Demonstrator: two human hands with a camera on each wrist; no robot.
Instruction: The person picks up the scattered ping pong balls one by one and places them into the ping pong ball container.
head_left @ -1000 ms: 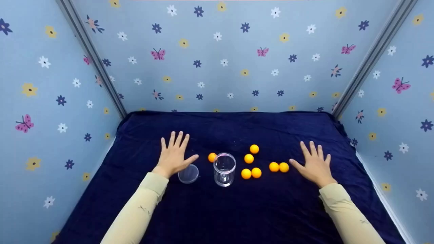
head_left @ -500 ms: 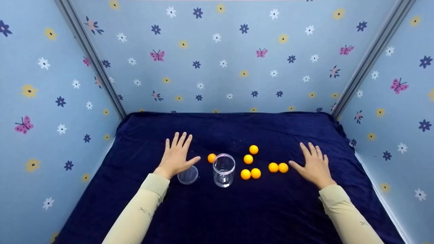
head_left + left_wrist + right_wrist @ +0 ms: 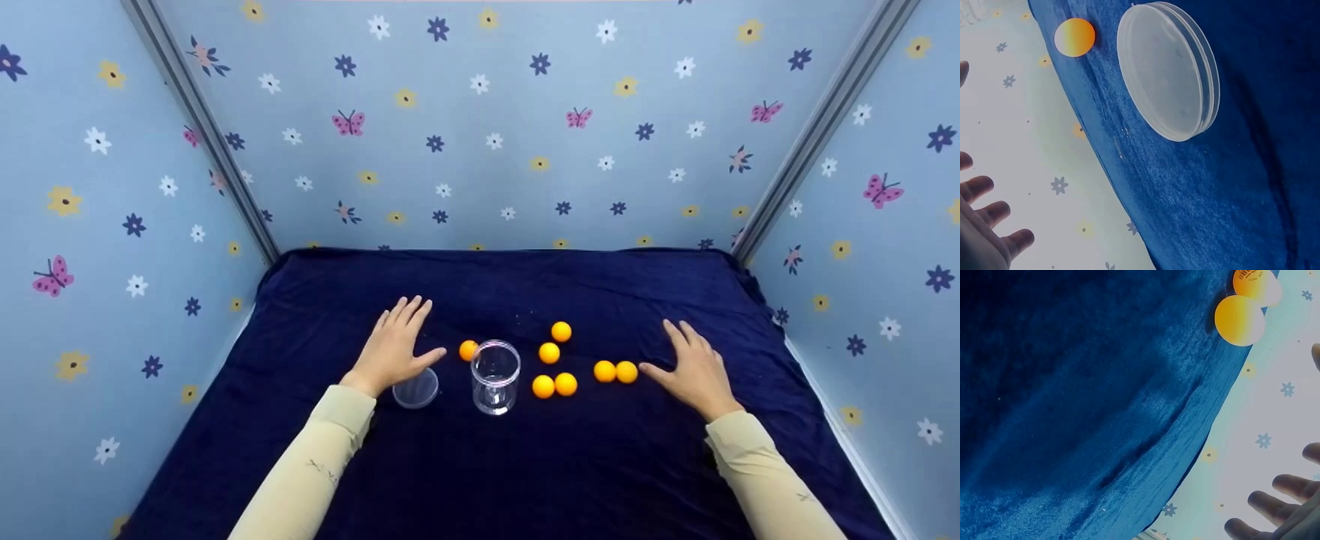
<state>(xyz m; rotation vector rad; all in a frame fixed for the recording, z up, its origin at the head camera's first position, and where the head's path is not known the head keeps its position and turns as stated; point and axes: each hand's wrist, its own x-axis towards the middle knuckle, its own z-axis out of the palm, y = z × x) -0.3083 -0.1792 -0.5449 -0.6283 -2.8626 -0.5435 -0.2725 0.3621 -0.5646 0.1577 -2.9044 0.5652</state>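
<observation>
My left hand (image 3: 390, 349) hovers with fingers extended beside a clear round lid (image 3: 416, 388), its thumb overlapping the lid's far edge in the head view. The lid (image 3: 1165, 73) lies flat on the cloth in the left wrist view. To its right stands a clear, uncapped jar (image 3: 496, 379), with one orange ping-pong ball (image 3: 468, 350) partly behind it. My right hand (image 3: 694, 371) holds nothing; its thumb points at a pair of touching ping-pong balls (image 3: 626, 372). Between that pair and the jar lie several more orange ping-pong balls (image 3: 550, 353).
A dark blue velvet cloth (image 3: 495, 480) with a few wrinkles covers the table. Light blue walls (image 3: 480, 112) with flowers and butterflies enclose its back and both sides, with grey metal posts (image 3: 825, 127) in the corners.
My left hand has shifted slightly right and its fingers have drawn closer together. The right hand's fingers have also come together and bent a little. Jar, lid and balls stay in place.
</observation>
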